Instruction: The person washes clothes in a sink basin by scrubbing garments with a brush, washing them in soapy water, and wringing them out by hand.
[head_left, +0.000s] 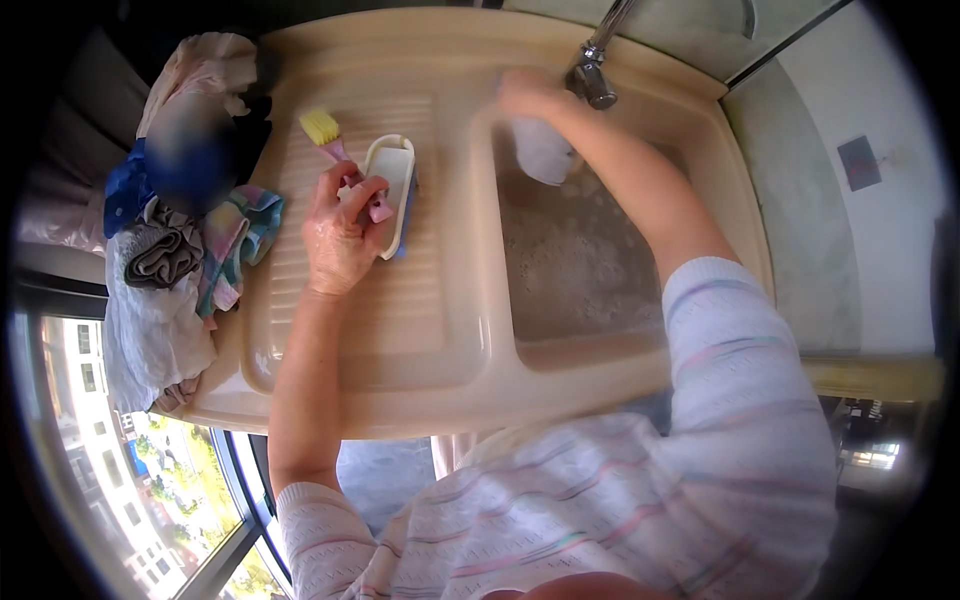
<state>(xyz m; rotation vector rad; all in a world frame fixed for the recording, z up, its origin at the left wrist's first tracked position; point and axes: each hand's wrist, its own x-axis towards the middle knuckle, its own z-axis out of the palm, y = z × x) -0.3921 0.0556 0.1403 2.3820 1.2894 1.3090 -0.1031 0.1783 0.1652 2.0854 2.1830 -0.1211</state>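
My left hand (342, 228) is on the ribbed washboard area, fingers wrapped round the pink handle of a brush (322, 128) with yellow bristles. Beside and partly under those fingers lies a white oblong scrub brush or dish (393, 168) with a blue lower edge. At the sink's back left rim, my right hand (530, 93) is blurred, its fingers closed on a white cloth (543, 152) that hangs down into the basin. Cloudy, sudsy water (590, 260) fills the basin below the cloth.
A chrome faucet (592, 80) stands at the basin's back edge, close to my right forearm. Piled clothes (165, 250) cover the left edge of the beige sink unit (465, 330). A window (160, 480) is at the lower left.
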